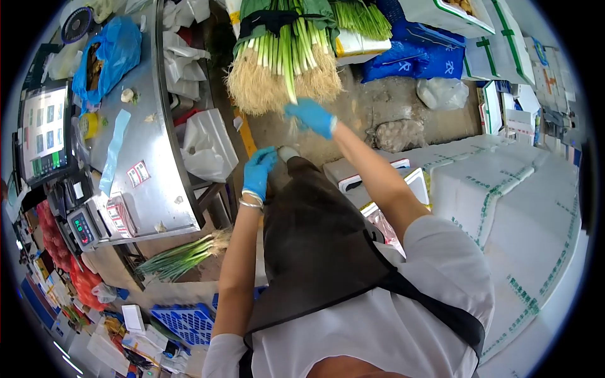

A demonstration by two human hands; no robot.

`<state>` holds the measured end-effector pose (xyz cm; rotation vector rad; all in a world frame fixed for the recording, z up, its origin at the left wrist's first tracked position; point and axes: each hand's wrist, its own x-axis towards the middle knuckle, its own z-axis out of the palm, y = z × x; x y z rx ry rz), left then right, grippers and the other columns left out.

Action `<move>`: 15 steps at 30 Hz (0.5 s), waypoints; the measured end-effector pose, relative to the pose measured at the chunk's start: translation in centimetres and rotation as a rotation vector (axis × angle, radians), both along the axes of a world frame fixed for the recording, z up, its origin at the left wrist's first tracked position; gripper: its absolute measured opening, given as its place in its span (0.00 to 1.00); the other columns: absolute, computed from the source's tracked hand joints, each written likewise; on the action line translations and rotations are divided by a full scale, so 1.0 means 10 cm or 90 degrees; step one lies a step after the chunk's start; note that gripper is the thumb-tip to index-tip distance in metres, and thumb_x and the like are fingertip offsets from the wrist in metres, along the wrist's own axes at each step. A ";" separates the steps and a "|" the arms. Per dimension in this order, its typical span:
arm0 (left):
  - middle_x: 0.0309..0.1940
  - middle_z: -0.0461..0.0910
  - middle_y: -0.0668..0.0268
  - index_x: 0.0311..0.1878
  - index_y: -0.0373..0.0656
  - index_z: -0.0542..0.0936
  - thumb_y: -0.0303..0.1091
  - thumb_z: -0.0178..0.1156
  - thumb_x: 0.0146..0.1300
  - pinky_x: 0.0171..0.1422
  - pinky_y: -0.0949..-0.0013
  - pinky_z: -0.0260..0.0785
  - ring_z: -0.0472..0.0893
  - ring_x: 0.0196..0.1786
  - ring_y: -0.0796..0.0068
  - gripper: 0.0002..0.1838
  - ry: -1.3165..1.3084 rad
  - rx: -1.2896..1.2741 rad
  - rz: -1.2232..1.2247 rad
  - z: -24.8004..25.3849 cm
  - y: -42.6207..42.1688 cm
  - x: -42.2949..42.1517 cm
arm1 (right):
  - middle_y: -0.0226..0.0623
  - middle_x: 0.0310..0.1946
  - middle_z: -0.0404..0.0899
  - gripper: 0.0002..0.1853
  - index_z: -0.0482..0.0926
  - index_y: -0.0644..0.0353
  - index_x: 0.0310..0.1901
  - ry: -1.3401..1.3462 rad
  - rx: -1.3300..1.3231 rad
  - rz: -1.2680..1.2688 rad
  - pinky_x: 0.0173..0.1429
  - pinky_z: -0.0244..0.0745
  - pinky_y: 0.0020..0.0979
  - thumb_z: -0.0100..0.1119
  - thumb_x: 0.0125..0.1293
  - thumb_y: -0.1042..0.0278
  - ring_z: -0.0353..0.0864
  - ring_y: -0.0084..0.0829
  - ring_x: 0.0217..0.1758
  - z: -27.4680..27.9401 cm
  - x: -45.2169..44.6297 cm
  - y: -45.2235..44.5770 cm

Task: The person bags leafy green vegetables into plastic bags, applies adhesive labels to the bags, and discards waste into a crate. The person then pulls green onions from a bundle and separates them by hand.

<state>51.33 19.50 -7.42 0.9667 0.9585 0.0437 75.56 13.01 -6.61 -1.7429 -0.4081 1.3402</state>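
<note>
A big bundle of green onions (pixel 283 57) lies at the top centre, its pale hairy roots toward me and a dark band round its stalks. My right hand (pixel 312 117), in a blue glove, is closed at the root end of one onion stalk that sticks out of the bundle. My left hand (pixel 258 171), also blue-gloved, is below and left of the roots, near the table's edge; its fingers are bent and I see nothing in them. A smaller bunch of green onions (pixel 183 255) lies on the floor at the lower left.
On the left stands a metal table (pixel 148 183) with a blue bag (pixel 116 57), a screen (pixel 45 132) and a scale (pixel 82 227). White foam boxes (pixel 504 189) fill the right side. A clear bag (pixel 400 134) lies on the floor.
</note>
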 end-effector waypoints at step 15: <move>0.26 0.71 0.74 0.59 0.32 0.75 0.32 0.55 0.68 0.34 0.79 0.64 0.68 0.27 0.84 0.19 -0.165 -0.232 -0.009 0.37 0.36 0.70 | 0.49 0.43 0.82 0.17 0.82 0.57 0.40 -0.636 -0.197 -0.072 0.50 0.75 0.45 0.58 0.63 0.50 0.82 0.51 0.45 0.00 1.01 0.44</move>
